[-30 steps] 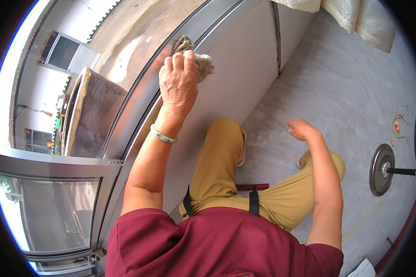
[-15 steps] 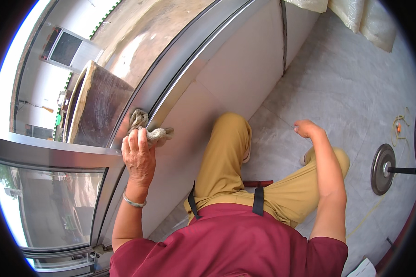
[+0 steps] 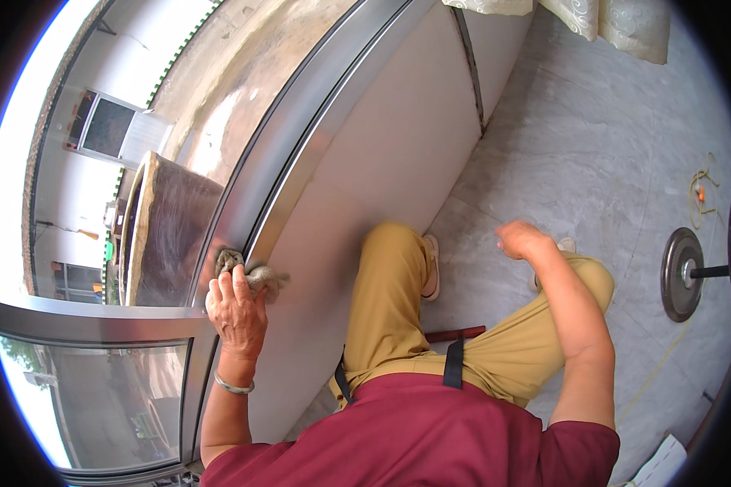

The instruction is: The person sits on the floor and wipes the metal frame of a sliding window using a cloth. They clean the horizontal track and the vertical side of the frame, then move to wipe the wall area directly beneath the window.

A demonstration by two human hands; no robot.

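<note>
Grey-beige cloth (image 3: 266, 279), long axis slanting down rightward, left grip (image 3: 237, 312) clutching it, right grip (image 3: 523, 240) unclear

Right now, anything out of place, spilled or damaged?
No spill or damage stands out. Mildly odd: a thin yellow cord with an orange piece lies loosely looped on the grey floor, near the round weight plate; it looks dropped there rather than put away.

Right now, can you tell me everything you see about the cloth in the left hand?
The cloth is greyish-beige, darker toward the glass, and looks like soft fabric. It's crumpled into uneven folds, with one bunch sticking out to the right. The left hand holds it against the silver window frame, near a corner; the fingers hide part of it.
</note>
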